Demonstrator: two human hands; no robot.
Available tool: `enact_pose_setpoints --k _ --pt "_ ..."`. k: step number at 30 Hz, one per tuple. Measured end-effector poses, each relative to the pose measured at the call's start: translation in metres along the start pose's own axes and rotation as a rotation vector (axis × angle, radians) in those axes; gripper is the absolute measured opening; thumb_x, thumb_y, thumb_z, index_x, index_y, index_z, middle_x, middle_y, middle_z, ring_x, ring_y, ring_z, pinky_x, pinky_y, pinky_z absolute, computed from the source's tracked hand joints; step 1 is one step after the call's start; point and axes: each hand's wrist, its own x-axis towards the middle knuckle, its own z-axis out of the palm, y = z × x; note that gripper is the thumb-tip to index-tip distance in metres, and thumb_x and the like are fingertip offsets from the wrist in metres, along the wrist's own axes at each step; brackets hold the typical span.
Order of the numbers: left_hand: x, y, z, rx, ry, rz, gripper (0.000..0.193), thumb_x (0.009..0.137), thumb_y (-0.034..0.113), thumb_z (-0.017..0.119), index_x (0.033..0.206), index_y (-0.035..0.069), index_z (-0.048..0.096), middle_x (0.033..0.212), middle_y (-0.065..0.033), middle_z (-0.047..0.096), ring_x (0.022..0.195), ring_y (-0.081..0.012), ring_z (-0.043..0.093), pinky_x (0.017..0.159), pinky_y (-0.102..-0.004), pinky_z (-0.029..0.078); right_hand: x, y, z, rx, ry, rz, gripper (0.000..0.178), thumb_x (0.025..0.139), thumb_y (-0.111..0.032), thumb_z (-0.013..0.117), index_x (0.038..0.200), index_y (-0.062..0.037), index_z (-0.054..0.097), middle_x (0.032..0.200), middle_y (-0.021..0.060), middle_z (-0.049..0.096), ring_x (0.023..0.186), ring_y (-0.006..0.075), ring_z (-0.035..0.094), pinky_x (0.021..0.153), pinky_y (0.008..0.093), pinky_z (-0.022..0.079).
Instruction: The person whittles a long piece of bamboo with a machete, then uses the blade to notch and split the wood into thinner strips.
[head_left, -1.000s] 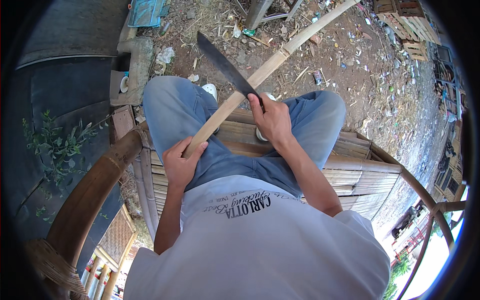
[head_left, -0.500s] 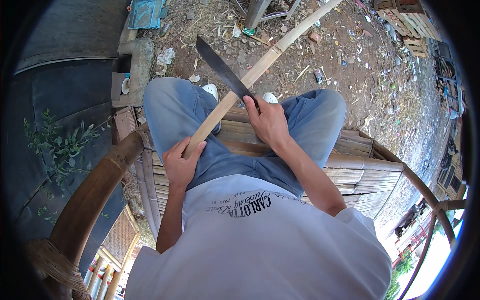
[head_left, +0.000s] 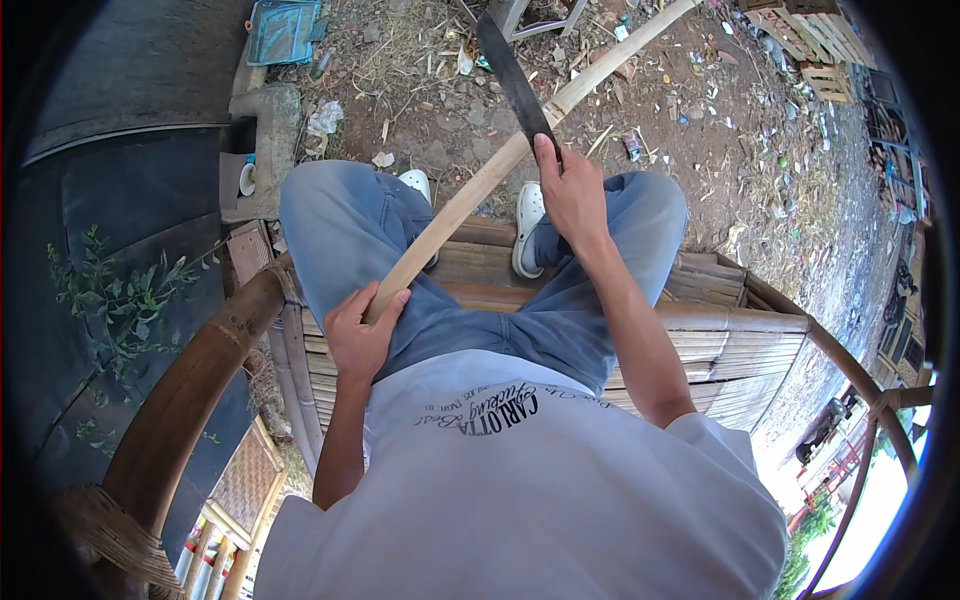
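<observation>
A long pale bamboo strip [head_left: 460, 207] runs slantwise from my lap out to the far right, over the ground. Its near end is gripped by my left hand [head_left: 360, 328], fingers closed round it, resting by my left thigh. My right hand [head_left: 574, 195] is wrapped round the handle of a machete [head_left: 509, 80], thumb along its top. The dark blade points away and to the left, crossing the strip near a node just past my knees. Whether the edge touches the strip I cannot tell. Most of the handle is hidden in my fist.
I sit on a slatted bamboo bench [head_left: 700, 350] with curved bamboo rails [head_left: 190, 390] beside me. Litter and shavings cover the dirt ground [head_left: 440, 130]. A blue plastic basket [head_left: 283, 32] lies far left, wooden crates [head_left: 815, 45] far right, and a leafy plant [head_left: 125, 300] grows at left.
My right hand has slid the machete away from me along the bamboo strip, up and rightward. My left hand keeps its hold on the near end, nearly unmoved.
</observation>
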Motion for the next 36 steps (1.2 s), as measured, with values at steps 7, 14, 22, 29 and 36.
enact_pose_setpoints --k 7,14,22,29,36 --pt "-0.004 -0.003 0.002 -0.019 0.025 0.018 0.03 0.077 0.021 0.082 0.09 -0.003 0.069 0.067 -0.0125 0.061 0.054 -0.0226 0.056 0.054 -0.0329 0.043 -0.009 0.001 -0.001 0.007 0.035 -0.025 0.047 0.098 -0.04 0.053 0.083 0.0033 0.064 0.061 0.0259 0.057 0.06 0.0452 0.057 0.058 0.0482 0.044" --pt "-0.003 0.0 0.003 -0.045 0.021 -0.026 0.03 0.077 0.02 0.082 0.09 -0.003 0.069 0.067 -0.0123 0.06 0.054 -0.0226 0.056 0.054 -0.0323 0.043 -0.036 -0.003 0.016 -0.027 -0.087 -0.132 0.051 0.098 -0.042 0.049 0.082 0.0032 0.064 0.063 0.0278 0.059 0.067 0.0493 0.061 0.067 0.0533 0.049" --pt "-0.003 -0.003 0.002 -0.029 0.039 0.017 0.03 0.076 0.019 0.083 0.092 -0.003 0.069 0.067 -0.0118 0.061 0.055 -0.0222 0.056 0.055 -0.0321 0.044 -0.002 -0.006 -0.027 -0.31 -0.082 -0.257 0.055 0.101 -0.043 0.043 0.08 0.0035 0.065 0.064 0.027 0.061 0.068 0.0458 0.063 0.066 0.0528 0.051" --pt "-0.005 -0.003 0.005 0.007 0.061 0.041 0.03 0.076 0.022 0.083 0.091 -0.001 0.07 0.07 -0.0119 0.064 0.056 -0.0227 0.059 0.055 -0.0322 0.045 -0.004 -0.006 -0.023 -0.362 -0.257 -0.32 0.056 0.102 -0.04 0.041 0.076 0.0033 0.063 0.064 0.0253 0.061 0.067 0.0452 0.063 0.066 0.0519 0.051" --pt "-0.003 0.003 0.007 0.029 0.035 0.052 0.031 0.076 0.018 0.083 0.093 -0.005 0.069 0.072 -0.0135 0.065 0.06 -0.0216 0.059 0.059 -0.032 0.045 -0.036 -0.01 0.004 -0.36 -0.241 -0.305 0.053 0.102 -0.038 0.04 0.081 0.0031 0.066 0.067 0.0271 0.062 0.07 0.0469 0.064 0.068 0.0548 0.051"
